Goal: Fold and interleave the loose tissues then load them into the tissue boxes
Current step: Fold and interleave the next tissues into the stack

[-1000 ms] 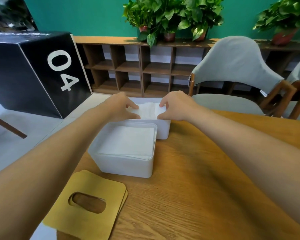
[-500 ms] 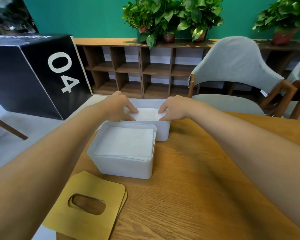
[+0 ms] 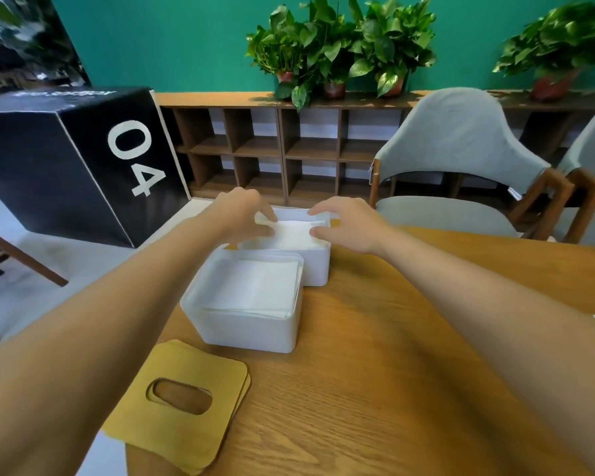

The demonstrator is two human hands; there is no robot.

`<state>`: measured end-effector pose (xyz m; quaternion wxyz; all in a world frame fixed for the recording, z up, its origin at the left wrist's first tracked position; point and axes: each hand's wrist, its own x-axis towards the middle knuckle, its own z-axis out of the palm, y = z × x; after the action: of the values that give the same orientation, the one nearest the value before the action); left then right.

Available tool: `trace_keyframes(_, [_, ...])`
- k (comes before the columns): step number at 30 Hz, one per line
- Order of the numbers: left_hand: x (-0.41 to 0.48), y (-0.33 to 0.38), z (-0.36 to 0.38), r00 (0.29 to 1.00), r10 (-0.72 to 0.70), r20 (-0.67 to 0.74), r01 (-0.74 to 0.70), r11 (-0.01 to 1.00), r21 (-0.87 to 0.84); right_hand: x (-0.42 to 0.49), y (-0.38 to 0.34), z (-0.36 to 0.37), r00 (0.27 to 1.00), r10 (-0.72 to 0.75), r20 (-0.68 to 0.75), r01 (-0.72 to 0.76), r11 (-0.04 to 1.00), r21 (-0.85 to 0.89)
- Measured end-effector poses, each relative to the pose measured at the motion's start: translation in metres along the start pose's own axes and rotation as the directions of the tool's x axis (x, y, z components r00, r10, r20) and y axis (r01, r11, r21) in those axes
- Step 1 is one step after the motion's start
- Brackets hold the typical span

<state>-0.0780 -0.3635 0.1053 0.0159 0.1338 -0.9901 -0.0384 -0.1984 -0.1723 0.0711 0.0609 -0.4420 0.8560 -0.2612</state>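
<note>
At the near left, two flat yellow wooden lids with an oval slot [image 3: 186, 396] lay stacked on the round wooden counter [image 3: 392, 389], off both boxes. Just right of them, the near white plastic tissue box [image 3: 244, 329] stood open, filled with a neat stack of folded white tissues [image 3: 258, 286]. Close behind it stood the far white plastic tissue box [image 3: 318, 266], and both your hands were over it. Your left hand [image 3: 239, 209] pinched the left end of the far white tissue stack [image 3: 294, 233] between thumb and curled fingers. Your right hand [image 3: 349, 221] pinched its right end the same way, with the stack sitting in the box's mouth. By my reading, folding and interleaving were finished, one box was loaded, and you were seating the second load. Left to do: settle that stack flat, then probably fit the two lids.
</note>
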Motion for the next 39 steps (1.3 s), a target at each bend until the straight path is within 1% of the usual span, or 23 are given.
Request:
trace_keyframes(2, [-0.011,0.017,-0.010,0.996,0.042,-0.085,-0.051,0.993,-0.109,-0.016,0.001,-0.010,0.995,-0.006,-0.096,0.011,0.998,0.060])
trace_keyframes(3, [-0.015,0.028,-0.015,0.992,0.075,-0.103,-0.090,0.985,-0.149,-0.026,0.004,-0.017,0.993,-0.002,-0.121,0.011,0.998,0.069])
trace_keyframes(5, [-0.024,0.053,-0.018,0.982,0.147,-0.118,-0.169,0.963,-0.209,-0.051,0.011,-0.029,0.992,0.006,-0.129,0.004,0.997,0.078])
trace_keyframes(10, [-0.037,0.125,-0.012,0.944,0.292,-0.154,-0.323,0.917,-0.235,-0.130,0.042,-0.066,0.978,0.046,-0.201,-0.041,0.999,0.029])
trace_keyframes(14, [-0.045,0.188,0.005,0.923,0.342,-0.178,-0.381,0.878,-0.288,-0.195,0.075,-0.097,0.967,0.117,-0.226,-0.120,0.993,0.000])
trace_keyframes(17, [-0.051,0.240,0.024,0.897,0.399,-0.188,-0.440,0.846,-0.302,-0.249,0.104,-0.116,0.948,0.202,-0.247,-0.206,0.979,0.008])
trace_keyframes(24, [-0.049,0.370,0.082,0.841,0.522,-0.141,-0.530,0.744,-0.406,-0.367,0.179,-0.140,0.869,0.395,-0.298,-0.406,0.913,0.026])
trace_keyframes(28, [-0.047,0.440,0.112,0.802,0.581,-0.140,-0.569,0.671,-0.475,-0.413,0.218,-0.148,0.838,0.450,-0.309,-0.465,0.885,0.027])
trace_keyframes(30, [-0.047,0.469,0.125,0.805,0.584,-0.103,-0.549,0.669,-0.501,-0.431,0.237,-0.149,0.819,0.478,-0.318,-0.511,0.860,-0.023])
trace_keyframes(32, [-0.049,0.496,0.136,0.804,0.594,-0.044,-0.541,0.697,-0.471,-0.452,0.253,-0.151,0.779,0.528,-0.338,-0.587,0.803,-0.099])
trace_keyframes(33, [-0.050,0.508,0.141,0.791,0.612,-0.011,-0.553,0.706,-0.443,-0.463,0.260,-0.151,0.754,0.567,-0.332,-0.634,0.760,-0.142])
trace_keyframes(36, [-0.052,0.538,0.160,0.714,0.687,0.133,-0.620,0.710,-0.335,-0.493,0.282,-0.144,0.676,0.698,-0.235,-0.737,0.640,-0.218])
trace_keyframes(37, [-0.052,0.545,0.167,0.696,0.698,0.169,-0.643,0.710,-0.286,-0.500,0.287,-0.138,0.661,0.721,-0.209,-0.750,0.622,-0.226])
trace_keyframes(39, [-0.051,0.550,0.180,0.691,0.697,0.191,-0.664,0.717,-0.213,-0.507,0.294,-0.124,0.658,0.723,-0.209,-0.751,0.611,-0.251])
